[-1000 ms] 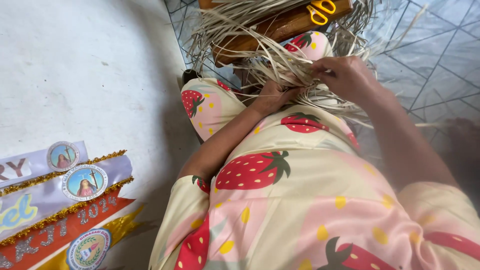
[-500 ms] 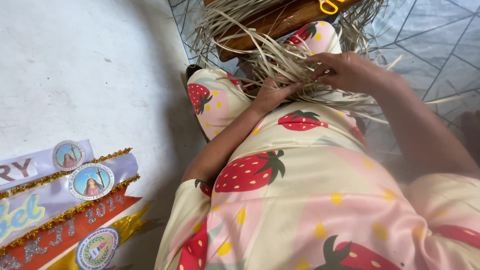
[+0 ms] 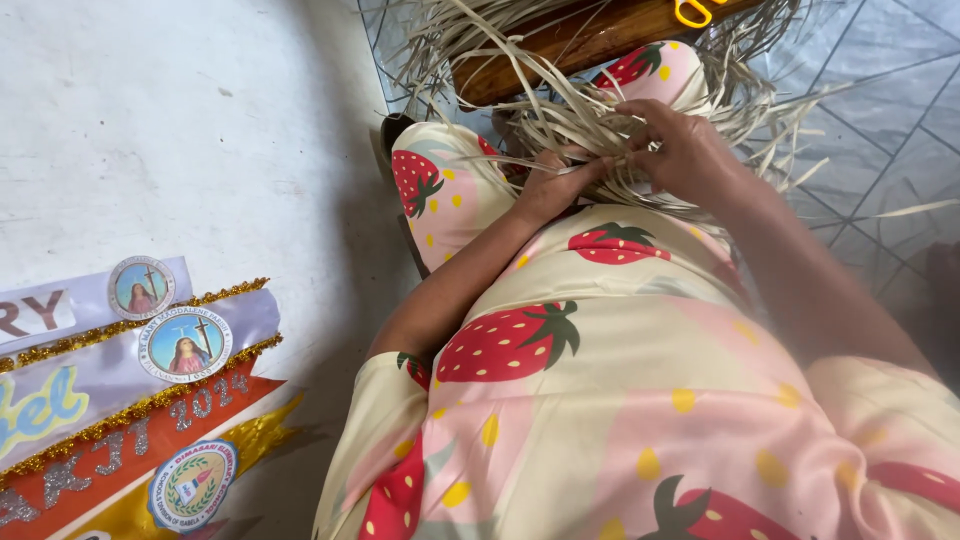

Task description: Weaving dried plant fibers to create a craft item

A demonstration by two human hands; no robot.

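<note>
So the biggest thing here is the person's strawberry-print clothing (image 3: pixel 600 380), filling most of the lower view, with a pale wall (image 3: pixel 180 130) off to the left and grey tiled floor (image 3: pixel 880 90) at the right edge. Against the wall's bottom left corner sit three sashes (image 3: pixel 130 400) with gold trim. Up top there's one wooden board (image 3: pixel 560 40), and one pair of yellow-handled scissors (image 3: pixel 695 10) poking in at the top edge. The bundle of dry straw strips (image 3: pixel 590 110) is way too many to count; it's spread over the lap, right under and between both hands. The left hand (image 3: pixel 555 185) is pinched shut on some strips from below, and the right hand (image 3: pixel 680 150) is curled closed over strips just beside it, fingertips nearly touching.
</note>
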